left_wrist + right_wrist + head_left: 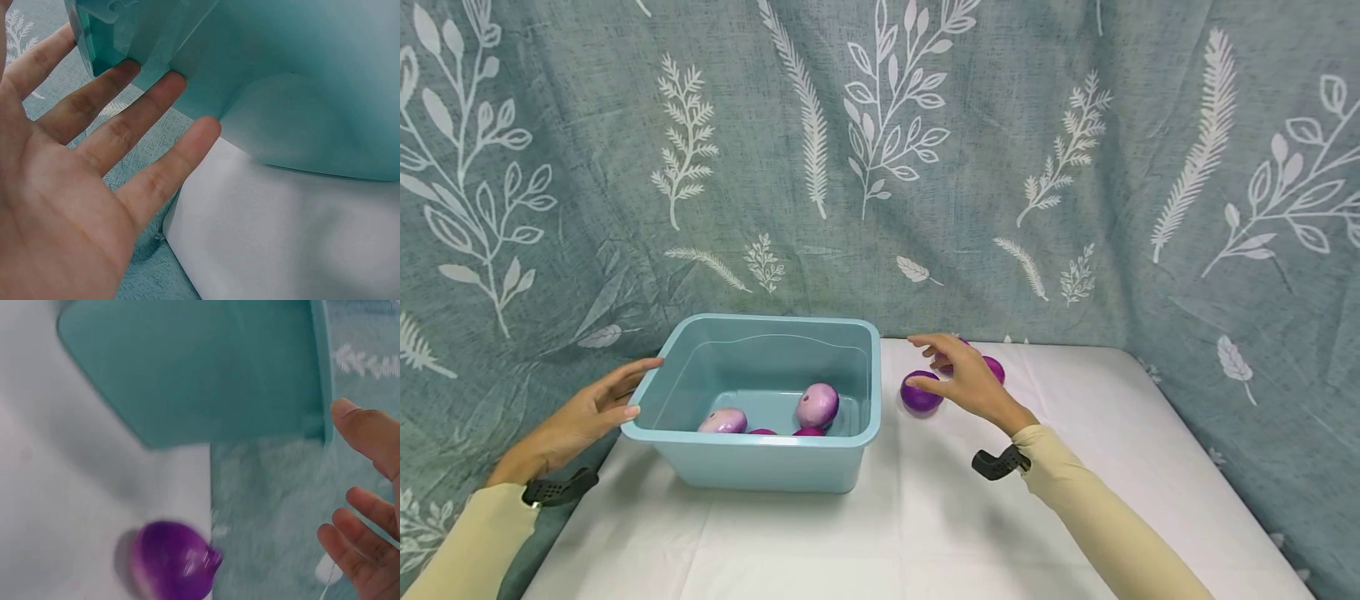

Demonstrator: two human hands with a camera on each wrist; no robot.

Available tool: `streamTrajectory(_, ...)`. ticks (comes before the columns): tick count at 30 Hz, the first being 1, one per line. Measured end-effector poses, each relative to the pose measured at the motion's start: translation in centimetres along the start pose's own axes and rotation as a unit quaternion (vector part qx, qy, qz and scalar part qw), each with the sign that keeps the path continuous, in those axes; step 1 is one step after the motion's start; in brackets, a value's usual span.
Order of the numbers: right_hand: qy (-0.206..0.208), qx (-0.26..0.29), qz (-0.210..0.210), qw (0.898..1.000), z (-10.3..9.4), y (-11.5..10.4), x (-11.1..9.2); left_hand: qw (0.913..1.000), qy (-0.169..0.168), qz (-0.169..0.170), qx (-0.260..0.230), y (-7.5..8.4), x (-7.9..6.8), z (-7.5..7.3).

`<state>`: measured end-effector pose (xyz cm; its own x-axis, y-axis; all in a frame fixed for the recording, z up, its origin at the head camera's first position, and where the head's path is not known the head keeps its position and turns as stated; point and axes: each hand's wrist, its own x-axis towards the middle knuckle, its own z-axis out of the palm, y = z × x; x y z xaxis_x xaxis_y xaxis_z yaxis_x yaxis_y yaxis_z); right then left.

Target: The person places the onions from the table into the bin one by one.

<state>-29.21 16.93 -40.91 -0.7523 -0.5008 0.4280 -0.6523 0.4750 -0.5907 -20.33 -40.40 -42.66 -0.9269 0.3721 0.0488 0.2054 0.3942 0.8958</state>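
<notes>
A light blue plastic bin (760, 462) stands on the white table. My left hand (583, 417) is at its left rim, thumb near the front corner. In the left wrist view those fingers are spread and nearly straight, fingertips against the outer wall. Inside the bin lie a pale purple onion (817, 406), another onion (723, 421) and darker ones partly hidden by the front wall. My right hand (966, 379) hovers right of the bin with loosely bent fingers, holding nothing. Beneath and behind it lie a dark purple onion (920, 395), another onion (994, 368) and one mostly hidden.
The white table (1075, 467) reaches back to a grey-green leaf-patterned cloth (970, 208) hanging behind and at both sides. A black wrist strap (996, 463) is on the right wrist and a similar strap (559, 487) on the left.
</notes>
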Motion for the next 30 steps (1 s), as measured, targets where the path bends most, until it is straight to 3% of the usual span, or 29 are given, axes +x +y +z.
streamTrajectory(16, 0.024, -0.056, 0.068, 0.996, -2.0, 8.0, -2.7, 0.9998, 0.0, 0.005, -0.021, -0.1, 0.1, 0.0)
streamTrajectory(30, 0.052, -0.119, 0.114, 0.985, -2.9, 12.5, -4.2, 0.9993, -0.004, 0.019, -0.033, -0.5, 0.3, -0.1)
